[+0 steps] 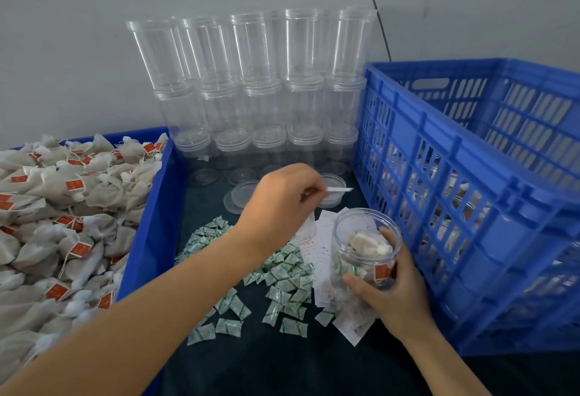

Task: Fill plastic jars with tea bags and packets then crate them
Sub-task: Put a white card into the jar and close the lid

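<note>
My right hand [394,289] grips a clear plastic jar [365,246] holding tea bags and a green-white packet, just left of the blue crate [470,195]. My left hand [282,204] hovers above the table and pinches a thin white paper slip [340,189] by its edge. Small green-white packets [276,286] lie scattered on the dark cloth under my left arm. White paper slips [323,248] lie beside the jar. A blue bin [157,207] at the left is heaped with tea bags [53,223] bearing red tags.
Empty clear jars [251,91] are stacked three high against the grey wall. Clear lids [240,198] lie on the cloth in front of them. The blue slotted crate at the right holds filled jars, seen through its slots. A black cable runs down the wall.
</note>
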The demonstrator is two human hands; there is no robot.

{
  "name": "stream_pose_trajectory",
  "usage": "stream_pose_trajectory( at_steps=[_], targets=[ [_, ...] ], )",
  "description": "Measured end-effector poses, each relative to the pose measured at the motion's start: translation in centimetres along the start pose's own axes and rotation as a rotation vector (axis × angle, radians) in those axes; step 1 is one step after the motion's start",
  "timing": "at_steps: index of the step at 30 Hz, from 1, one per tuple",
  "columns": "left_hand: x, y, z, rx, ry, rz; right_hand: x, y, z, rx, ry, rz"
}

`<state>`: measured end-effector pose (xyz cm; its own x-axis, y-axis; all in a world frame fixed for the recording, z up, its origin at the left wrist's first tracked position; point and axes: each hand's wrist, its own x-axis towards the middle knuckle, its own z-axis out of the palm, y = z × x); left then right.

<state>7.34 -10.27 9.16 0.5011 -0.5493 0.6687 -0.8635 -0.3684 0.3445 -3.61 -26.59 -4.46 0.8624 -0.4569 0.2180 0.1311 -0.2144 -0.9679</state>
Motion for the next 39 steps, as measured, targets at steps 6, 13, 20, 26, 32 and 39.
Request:
stream_pose_trajectory(
  at_steps=[6,13,20,26,32,39],
  targets=[
    [-1.3,2.7,1.2,0.086,-0.230,0.235,0.2,-0.5,0.8,0.020,-0.074,-0.006],
    [-0.3,3.2,1.7,0.127,-0.542,0.083,0.1,-1.3,0.7,0.017,-0.085,-0.049],
    [0.5,3.7,0.9,0.249,-0.759,0.106,0.1,-1.6,0.7,0.031,-0.113,-0.053],
    [-0.9,2.9,0.4,-0.091,-0.346,-0.049,0.3,-2.1,0.7,0.008,-0.115,-0.021],
    [-5.7,0.0,2.9,-0.468,-0.438,-0.438,1.1,-4.2,0.2,-0.091,-0.079,0.041],
    [-4.4,-0.6,4.0,-0.744,-0.263,-0.504,3.6,-9.5,1.0,-0.173,-0.165,0.027]
  ],
)
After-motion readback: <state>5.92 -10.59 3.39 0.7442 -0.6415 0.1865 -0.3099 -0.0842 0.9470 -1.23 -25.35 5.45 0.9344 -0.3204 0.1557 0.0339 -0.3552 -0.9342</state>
